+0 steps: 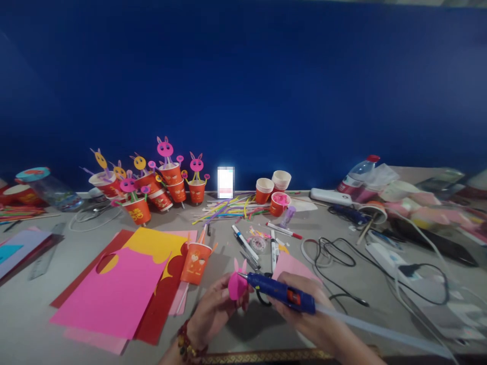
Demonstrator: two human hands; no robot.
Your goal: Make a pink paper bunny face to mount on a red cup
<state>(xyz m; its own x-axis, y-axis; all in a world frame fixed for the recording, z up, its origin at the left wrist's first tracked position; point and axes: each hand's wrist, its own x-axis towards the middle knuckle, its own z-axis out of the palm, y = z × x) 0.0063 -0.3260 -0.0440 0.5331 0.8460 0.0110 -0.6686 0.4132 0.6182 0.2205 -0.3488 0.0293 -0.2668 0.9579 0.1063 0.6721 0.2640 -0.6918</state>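
Observation:
My left hand (pixel 216 310) is closed in a pinch on a small pink paper rabbit head (pixel 237 284) with two ears. My right hand (pixel 302 304) grips a blue hot glue gun (pixel 280 292), with a clear glue stick trailing back to the right. The gun's nozzle touches the right edge of the pink rabbit head. An upright orange paper cup (pixel 195 262) with a stick in it stands just left of my left hand. Scissors (pixel 254 266) lie right behind the glue gun.
Pink, yellow and red paper sheets (pixel 114 294) lie at the left. Several orange cups with rabbit heads on sticks (pixel 152 185) stand at the back, next to coloured straws (pixel 232 208), stacked cups (pixel 272 190) and markers (pixel 245 242). Cables (pixel 335 253), a power strip (pixel 384 256) and a bottle (pixel 357 175) crowd the right.

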